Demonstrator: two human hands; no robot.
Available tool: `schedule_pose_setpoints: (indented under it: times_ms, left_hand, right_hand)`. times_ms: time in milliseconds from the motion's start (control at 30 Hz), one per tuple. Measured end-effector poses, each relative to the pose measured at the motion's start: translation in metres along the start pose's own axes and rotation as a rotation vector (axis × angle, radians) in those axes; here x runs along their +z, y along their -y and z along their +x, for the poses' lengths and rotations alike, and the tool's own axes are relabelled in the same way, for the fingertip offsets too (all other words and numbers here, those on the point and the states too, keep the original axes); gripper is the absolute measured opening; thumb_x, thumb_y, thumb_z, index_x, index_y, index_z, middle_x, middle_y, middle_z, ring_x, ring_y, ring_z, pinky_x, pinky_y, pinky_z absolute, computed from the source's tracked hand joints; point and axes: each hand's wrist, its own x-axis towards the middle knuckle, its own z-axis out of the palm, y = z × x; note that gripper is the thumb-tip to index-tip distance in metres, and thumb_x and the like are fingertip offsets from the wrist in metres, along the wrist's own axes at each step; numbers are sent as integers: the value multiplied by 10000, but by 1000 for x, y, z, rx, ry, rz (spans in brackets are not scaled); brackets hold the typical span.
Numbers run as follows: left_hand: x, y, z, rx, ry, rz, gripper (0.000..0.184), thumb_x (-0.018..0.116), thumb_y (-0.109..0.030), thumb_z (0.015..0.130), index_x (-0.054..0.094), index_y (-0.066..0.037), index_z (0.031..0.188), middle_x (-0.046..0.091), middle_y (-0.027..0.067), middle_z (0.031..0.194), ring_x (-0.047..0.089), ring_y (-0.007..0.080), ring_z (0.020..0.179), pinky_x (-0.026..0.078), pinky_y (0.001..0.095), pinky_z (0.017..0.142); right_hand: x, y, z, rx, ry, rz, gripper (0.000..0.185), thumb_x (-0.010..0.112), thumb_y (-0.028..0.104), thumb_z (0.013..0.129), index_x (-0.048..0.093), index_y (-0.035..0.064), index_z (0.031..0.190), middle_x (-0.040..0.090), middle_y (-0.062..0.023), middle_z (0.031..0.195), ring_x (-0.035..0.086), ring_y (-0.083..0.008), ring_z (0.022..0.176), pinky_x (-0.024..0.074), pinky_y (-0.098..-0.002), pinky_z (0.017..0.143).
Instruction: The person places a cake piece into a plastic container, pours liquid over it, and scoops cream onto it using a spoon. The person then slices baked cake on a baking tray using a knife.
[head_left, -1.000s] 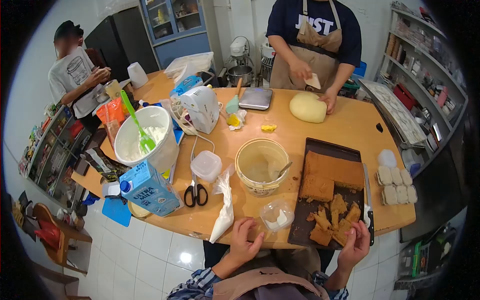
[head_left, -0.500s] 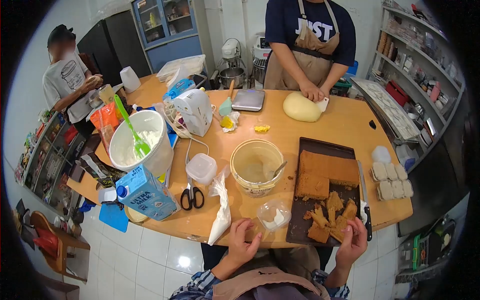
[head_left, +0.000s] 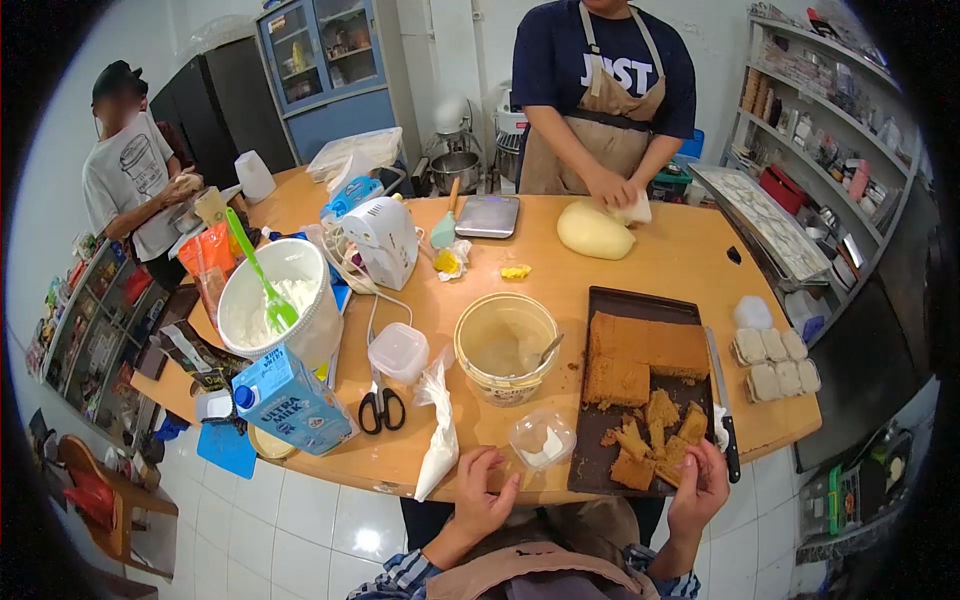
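My left hand is at the table's front edge, fingers loosely curved and apart, with nothing in it. Close by sits a small clear plastic cup with white cream inside. To its left lies a filled piping bag. My right hand is at the near right corner of a dark baking tray, thumb and fingers pinching the end of a piece of cake. Broken cake pieces lie beside it. Behind them rests a larger brown sponge cake, cut at one corner.
A tub with a spoon, scissors, milk carton and white bowl with green spatula stand leftward. A knife lies along the tray's right side. Across the table a co-worker handles pale dough; another person stands far left.
The view has shifted slightly. My hands stay nearly where they were. The co-worker's hands have shifted a little at the dough, with the white scraper turned.
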Motion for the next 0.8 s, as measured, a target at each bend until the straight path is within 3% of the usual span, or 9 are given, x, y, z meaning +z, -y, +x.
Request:
schedule_pose_setpoints:
  times_ms: [533, 800]
  left_hand:
    - [1, 3, 0, -4, 8, 5, 431, 674, -72, 740, 486, 16, 1118, 492, 169, 1058, 582, 250, 872, 508, 331, 748]
    - [-3, 0, 0, -16, 12, 2, 442, 674, -58, 737, 481, 17, 1127, 489, 167, 1059, 587, 245, 860, 511, 326, 750]
  right_hand:
    - [-6, 3, 6, -29, 38, -76, 216, 563, -23, 824, 563, -52, 1038, 631, -137, 841, 609, -168, 742, 507, -283, 635]
    - [-16, 40, 49, -309, 176, -332, 287, 576, -33, 790, 556, -47, 1076, 628, -157, 847, 613, -220, 702, 489, -297, 634]
